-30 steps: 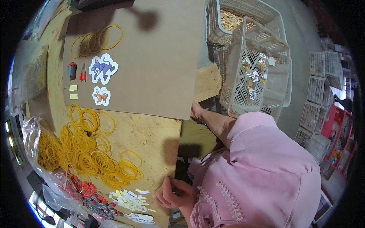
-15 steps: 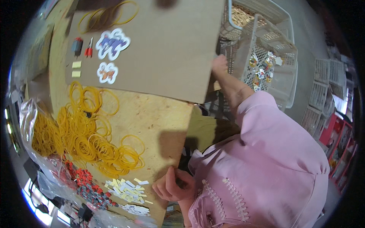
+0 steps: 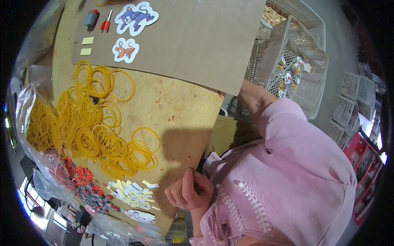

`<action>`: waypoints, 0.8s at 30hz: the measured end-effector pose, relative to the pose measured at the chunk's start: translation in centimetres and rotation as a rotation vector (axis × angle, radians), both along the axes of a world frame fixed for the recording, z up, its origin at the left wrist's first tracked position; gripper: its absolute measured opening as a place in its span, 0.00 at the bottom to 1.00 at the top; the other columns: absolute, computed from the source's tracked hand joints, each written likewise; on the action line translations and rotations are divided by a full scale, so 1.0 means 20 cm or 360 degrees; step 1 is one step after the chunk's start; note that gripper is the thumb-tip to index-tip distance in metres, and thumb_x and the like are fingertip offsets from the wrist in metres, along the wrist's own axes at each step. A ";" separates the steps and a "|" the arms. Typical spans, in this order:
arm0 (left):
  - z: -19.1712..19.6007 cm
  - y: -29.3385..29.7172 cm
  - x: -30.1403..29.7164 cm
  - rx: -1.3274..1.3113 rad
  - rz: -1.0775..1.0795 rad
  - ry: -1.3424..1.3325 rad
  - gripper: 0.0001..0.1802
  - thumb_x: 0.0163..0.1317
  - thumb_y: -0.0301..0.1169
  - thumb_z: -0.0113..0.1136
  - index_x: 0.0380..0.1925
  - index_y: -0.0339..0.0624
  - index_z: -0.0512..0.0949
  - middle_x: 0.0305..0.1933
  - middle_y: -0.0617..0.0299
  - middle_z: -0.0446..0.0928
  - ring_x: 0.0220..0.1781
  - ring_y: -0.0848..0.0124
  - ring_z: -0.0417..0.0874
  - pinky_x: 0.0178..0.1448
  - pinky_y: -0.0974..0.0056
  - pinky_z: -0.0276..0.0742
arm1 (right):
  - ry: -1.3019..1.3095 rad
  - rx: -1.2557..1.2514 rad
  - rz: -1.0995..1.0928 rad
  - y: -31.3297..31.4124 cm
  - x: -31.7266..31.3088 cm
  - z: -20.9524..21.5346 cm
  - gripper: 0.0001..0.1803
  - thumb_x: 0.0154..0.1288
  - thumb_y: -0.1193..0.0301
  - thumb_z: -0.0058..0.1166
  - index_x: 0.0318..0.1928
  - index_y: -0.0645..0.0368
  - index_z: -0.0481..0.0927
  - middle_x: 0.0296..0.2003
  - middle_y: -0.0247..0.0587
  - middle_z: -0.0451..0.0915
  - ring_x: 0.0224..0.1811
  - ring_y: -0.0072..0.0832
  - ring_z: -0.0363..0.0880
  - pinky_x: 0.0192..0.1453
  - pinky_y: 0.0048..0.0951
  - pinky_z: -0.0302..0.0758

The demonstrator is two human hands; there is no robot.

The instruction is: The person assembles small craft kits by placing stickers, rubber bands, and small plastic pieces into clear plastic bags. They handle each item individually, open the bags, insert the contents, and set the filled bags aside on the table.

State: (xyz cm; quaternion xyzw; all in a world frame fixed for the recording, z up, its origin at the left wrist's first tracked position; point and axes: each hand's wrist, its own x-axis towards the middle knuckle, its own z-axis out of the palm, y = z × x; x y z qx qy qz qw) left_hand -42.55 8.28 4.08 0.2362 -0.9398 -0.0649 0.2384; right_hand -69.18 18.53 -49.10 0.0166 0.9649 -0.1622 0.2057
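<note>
My left hand [image 3: 189,190] is closed in a loose fist at the table's near edge, thumb against the curled fingers, and nothing shows in it. Beside it lies a heap of pale yellow and white slips [image 3: 133,194]. My right forearm [image 3: 256,98] runs beneath the corner of a brown cardboard sheet [image 3: 197,45], which hides the hand. On the sheet are a purple cat cutout [image 3: 136,18], a smaller orange-brown animal cutout [image 3: 125,51], a grey-and-red block [image 3: 91,18], a small red-handled pointed piece [image 3: 106,23] and two yellow slips [image 3: 87,46].
Yellow rubber-like loops [image 3: 88,131] spread over the wooden table [image 3: 180,102], some in a clear plastic bag [image 3: 24,110]. Red and grey small parts [image 3: 92,188] are piled below them. White plastic crates [image 3: 303,94] with cutouts and wooden pieces stand right of the table.
My view has shifted, so the cardboard and table items sit higher. My right hand, visible before at the cardboard's edge, is now hidden behind it. My left hand stays about where it was.
</note>
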 end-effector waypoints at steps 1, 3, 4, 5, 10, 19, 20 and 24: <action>0.01 0.01 0.00 -0.0020 0.0022 -0.0010 0.10 0.68 0.23 0.65 0.48 0.40 0.84 0.34 0.60 0.79 0.29 0.59 0.73 0.36 0.55 0.68 | 0.0002 -0.0072 0.0143 -0.12 0.09 0.00 0.48 0.63 0.43 0.68 0.75 0.55 0.66 0.70 0.55 0.74 0.69 0.54 0.77 0.74 0.52 0.74; -0.05 -0.01 0.00 -0.0019 -0.0007 0.0028 0.10 0.68 0.23 0.65 0.48 0.41 0.85 0.34 0.61 0.80 0.29 0.59 0.75 0.36 0.55 0.69 | -0.0161 -0.0193 0.0323 -0.27 0.21 -0.02 0.44 0.64 0.45 0.67 0.72 0.56 0.69 0.67 0.54 0.76 0.67 0.53 0.78 0.72 0.51 0.75; -0.05 -0.02 -0.01 -0.0033 -0.0027 0.0025 0.10 0.68 0.24 0.65 0.48 0.41 0.85 0.34 0.61 0.80 0.30 0.59 0.75 0.37 0.54 0.70 | -0.0251 -0.0250 0.0393 -0.34 0.29 -0.03 0.42 0.64 0.46 0.66 0.71 0.56 0.71 0.66 0.54 0.77 0.66 0.53 0.79 0.71 0.51 0.75; -0.05 -0.01 0.00 -0.0020 -0.0004 0.0014 0.09 0.68 0.24 0.66 0.48 0.42 0.85 0.35 0.61 0.81 0.30 0.59 0.76 0.37 0.55 0.70 | -0.0336 -0.0300 0.0516 -0.40 0.36 0.00 0.40 0.64 0.47 0.65 0.69 0.56 0.72 0.65 0.54 0.78 0.65 0.53 0.80 0.70 0.50 0.76; -0.05 0.00 0.01 -0.0014 0.0015 0.0037 0.10 0.68 0.26 0.67 0.48 0.44 0.85 0.35 0.60 0.81 0.31 0.59 0.77 0.38 0.56 0.73 | -0.0583 -0.0489 0.0934 -0.59 0.67 0.08 0.30 0.67 0.50 0.63 0.62 0.56 0.79 0.59 0.53 0.82 0.61 0.51 0.83 0.66 0.48 0.79; -0.08 -0.03 -0.03 -0.0132 0.0028 0.0142 0.09 0.63 0.26 0.71 0.43 0.48 0.86 0.28 0.60 0.70 0.29 0.56 0.74 0.31 0.53 0.70 | -0.0620 -0.0677 0.0935 -0.18 0.54 0.11 0.19 0.70 0.57 0.57 0.49 0.56 0.91 0.48 0.50 0.90 0.53 0.48 0.89 0.57 0.45 0.83; -0.09 -0.03 -0.04 -0.0152 0.0004 0.0156 0.08 0.63 0.27 0.71 0.43 0.48 0.86 0.28 0.59 0.71 0.30 0.56 0.74 0.32 0.53 0.71 | -0.0618 -0.0712 0.0864 -0.12 0.54 0.12 0.19 0.71 0.58 0.57 0.47 0.56 0.93 0.46 0.50 0.91 0.52 0.48 0.89 0.56 0.44 0.84; -0.12 -0.04 -0.05 -0.0203 -0.0023 0.0250 0.07 0.64 0.28 0.70 0.42 0.47 0.85 0.32 0.58 0.75 0.34 0.55 0.78 0.37 0.51 0.76 | -0.0684 -0.0637 0.0583 -0.05 0.48 0.39 0.17 0.67 0.62 0.63 0.50 0.58 0.92 0.48 0.46 0.92 0.50 0.40 0.89 0.58 0.38 0.83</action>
